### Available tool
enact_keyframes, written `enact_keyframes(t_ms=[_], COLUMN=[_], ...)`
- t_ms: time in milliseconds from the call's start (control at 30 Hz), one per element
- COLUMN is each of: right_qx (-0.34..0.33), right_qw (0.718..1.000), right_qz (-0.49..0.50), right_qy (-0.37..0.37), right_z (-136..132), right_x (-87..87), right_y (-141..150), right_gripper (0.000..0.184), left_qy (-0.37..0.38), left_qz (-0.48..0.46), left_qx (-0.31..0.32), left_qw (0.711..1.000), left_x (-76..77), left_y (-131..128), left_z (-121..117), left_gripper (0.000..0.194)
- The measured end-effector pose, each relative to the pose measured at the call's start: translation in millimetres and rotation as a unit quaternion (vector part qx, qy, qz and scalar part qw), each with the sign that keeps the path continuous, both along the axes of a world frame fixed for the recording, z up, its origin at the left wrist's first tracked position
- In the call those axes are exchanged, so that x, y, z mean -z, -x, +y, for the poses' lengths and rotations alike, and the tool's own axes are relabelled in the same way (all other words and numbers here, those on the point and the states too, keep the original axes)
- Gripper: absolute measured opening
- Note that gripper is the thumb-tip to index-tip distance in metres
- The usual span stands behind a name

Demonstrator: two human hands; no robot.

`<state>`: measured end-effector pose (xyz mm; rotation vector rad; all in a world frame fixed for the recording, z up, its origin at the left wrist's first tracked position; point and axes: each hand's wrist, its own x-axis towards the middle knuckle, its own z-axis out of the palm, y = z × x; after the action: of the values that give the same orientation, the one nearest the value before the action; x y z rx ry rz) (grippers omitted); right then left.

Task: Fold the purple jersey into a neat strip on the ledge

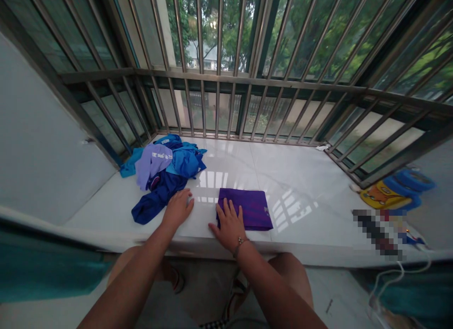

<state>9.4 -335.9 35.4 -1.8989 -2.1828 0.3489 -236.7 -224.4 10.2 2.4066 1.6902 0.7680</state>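
Note:
A folded purple cloth (253,211) lies as a flat rectangle near the front edge of the white sill. My right hand (230,225) rests on its left end, fingers spread and palm down, with the thumb on the sill beside it. To the left, a loose heap of clothes holds a dark blue garment (146,206), a lavender one (152,161) with pale lettering, and bright blue ones (187,159). My left hand (179,207) is at the right edge of the dark blue garment, thumb apart from the fingers; whether it touches the fabric is hard to tell.
Metal window bars (219,79) close off the back of the sill. At the right end stand a yellow and blue object (389,189) and a pixelated dark item (377,234) near a white cable (399,272). Teal curtains (46,267) hang at both lower sides.

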Motion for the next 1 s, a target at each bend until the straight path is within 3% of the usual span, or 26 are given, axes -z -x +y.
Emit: enact_keyframes(t_ms=[133, 267, 467, 567, 633, 733, 900, 1000], right_qx=[-0.021, -0.042, 0.012, 0.108, 0.191, 0.28, 0.283, 0.292], right_qw=[0.999, 0.997, 0.99, 0.978, 0.963, 0.94, 0.945, 0.944], right_qz=[-0.016, -0.035, -0.111, -0.152, -0.171, -0.182, -0.158, -0.144], right_qy=[0.035, 0.06, 0.084, 0.095, 0.089, 0.07, 0.053, 0.05], right_z=[-7, -6, 13, 25, 30, 30, 13, 6], right_x=[-0.9, -1.4, -15.7, -33.4, -42.4, -40.3, -5.1, 6.7], right_y=[-15, -54, -181, -247, -275, -281, -236, -222], right_gripper=[0.056, 0.06, 0.067, 0.067, 0.065, 0.057, 0.061, 0.065], left_qy=[-0.008, -0.012, -0.005, -0.005, -0.004, -0.003, -0.001, 0.016], left_qz=[-0.01, -0.011, 0.002, 0.001, -0.002, -0.01, -0.028, -0.071], left_qx=[0.004, 0.008, 0.003, 0.0, 0.002, 0.002, 0.004, 0.009], left_qw=[1.0, 1.0, 1.0, 1.0, 1.0, 1.0, 1.0, 0.997], left_x=[3.5, 9.3, 11.8, 10.4, 9.6, 9.4, 10.3, 6.7], left_y=[2, 4, 5, 4, 4, 5, 6, 3], left_z=[1, 4, 6, 6, 6, 6, 8, 8], left_gripper=[0.027, 0.029, 0.031, 0.03, 0.03, 0.031, 0.031, 0.03])
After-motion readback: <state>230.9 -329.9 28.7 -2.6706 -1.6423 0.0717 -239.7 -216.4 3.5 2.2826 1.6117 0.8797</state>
